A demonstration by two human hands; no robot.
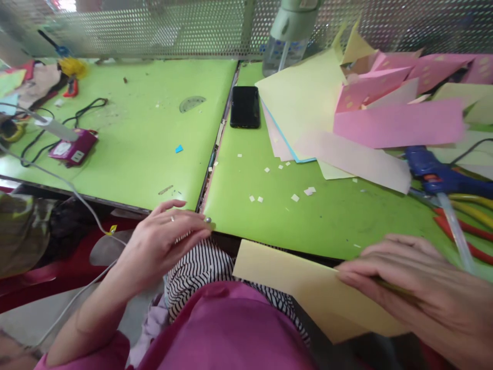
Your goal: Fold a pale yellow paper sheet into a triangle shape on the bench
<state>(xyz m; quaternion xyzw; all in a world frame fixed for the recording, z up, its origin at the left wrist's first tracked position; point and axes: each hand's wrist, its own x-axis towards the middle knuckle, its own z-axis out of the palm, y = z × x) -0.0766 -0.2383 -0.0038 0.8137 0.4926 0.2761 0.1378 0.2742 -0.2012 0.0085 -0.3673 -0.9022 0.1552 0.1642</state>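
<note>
My right hand pinches a folded sheet of pale yellow paper between thumb and fingers. The paper hangs over my lap, just below the table's front edge, and a dark yellowish strip shows under the fingers. My left hand is at that edge near the seam, thumb and forefinger close together. A small silver ball shows at its fingertips; I cannot tell whether it is held. Small white paper squares lie scattered on the green tabletop ahead of my hands.
A black phone lies near stacked paper sheets and pink cut pieces. At right are a blue glue gun and red-handled pliers. A water bottle stands behind. Left, a cable runs from a purple power adapter.
</note>
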